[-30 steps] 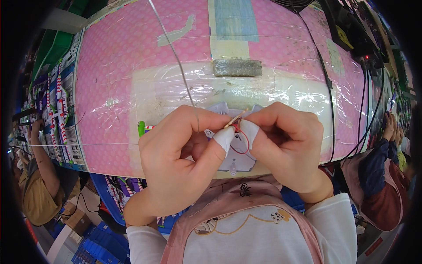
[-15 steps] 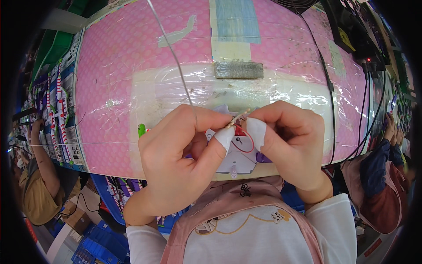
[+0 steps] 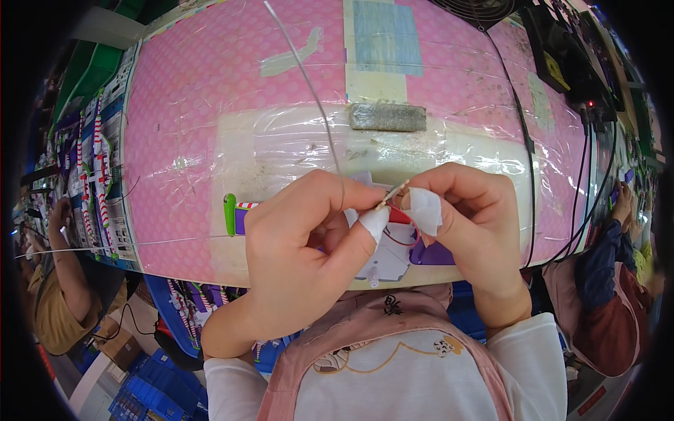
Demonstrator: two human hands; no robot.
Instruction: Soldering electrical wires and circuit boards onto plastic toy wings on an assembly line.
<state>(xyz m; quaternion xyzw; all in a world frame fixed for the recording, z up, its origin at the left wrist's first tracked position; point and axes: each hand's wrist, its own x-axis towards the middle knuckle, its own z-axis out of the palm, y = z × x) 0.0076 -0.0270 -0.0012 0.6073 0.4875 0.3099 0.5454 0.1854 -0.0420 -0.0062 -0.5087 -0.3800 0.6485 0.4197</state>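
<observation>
My left hand (image 3: 298,245) is closed, its white-wrapped thumb and index fingertip pinching a small pale strip (image 3: 393,196). At the strip's other end my right hand (image 3: 477,228) is also closed, thumb wrapped in white; what sits between its fingertips is hidden. A thin red wire (image 3: 418,234) loops beneath the fingers. Below both hands lies a white plastic housing (image 3: 385,265), partly covered, with a purple part (image 3: 433,254) by my right thumb. A green-ended, striped and purple piece (image 3: 230,215) shows beside my left hand. A long thin grey strand (image 3: 309,81) runs down to my left hand.
A grey block (image 3: 387,118) lies on the pink, film-covered table (image 3: 189,140). Black cables (image 3: 523,105) run down the right side, beneath a power strip (image 3: 592,105). Striped pieces (image 3: 100,161) lie at left; a blue bin (image 3: 179,316) stands below. People work on either side.
Both hands have shifted slightly right in the picture, still pinched together. More of the green-ended piece and the purple part shows. The whole view has also moved a little.
</observation>
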